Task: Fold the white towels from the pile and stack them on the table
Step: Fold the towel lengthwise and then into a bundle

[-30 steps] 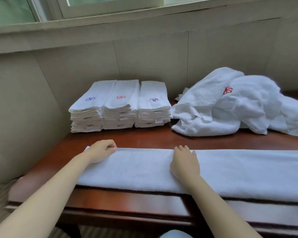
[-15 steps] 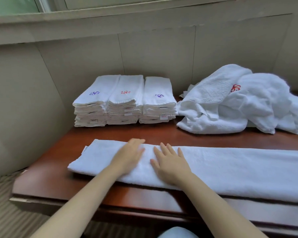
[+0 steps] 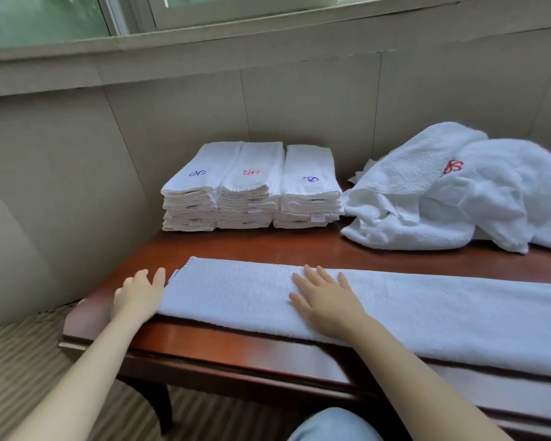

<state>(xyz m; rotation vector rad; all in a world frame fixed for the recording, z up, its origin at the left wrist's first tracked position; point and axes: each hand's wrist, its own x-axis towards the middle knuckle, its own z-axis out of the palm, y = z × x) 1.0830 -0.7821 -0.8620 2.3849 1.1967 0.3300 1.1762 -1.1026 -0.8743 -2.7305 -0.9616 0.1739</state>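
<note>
White towel (image 3: 395,313), folded lengthwise into a long strip, is lying along the front edge of the table (image 3: 268,246), running from near its left end out past the right side of the view. The right hand (image 3: 325,300) is pressing flat on the strip, fingers straight and slightly spread, gripping nothing. The left hand (image 3: 139,296) is resting on the table at the strip's short left end, touching it, fingers loosely bent and holding nothing visible. Three stacks of folded towels (image 3: 252,186) are sitting side by side at the back edge against the wall (image 3: 172,122). The loose pile (image 3: 458,192) is slumping at the back right, apart from the strip. A denim-clad knee (image 3: 331,424) is showing below the front edge.
</note>
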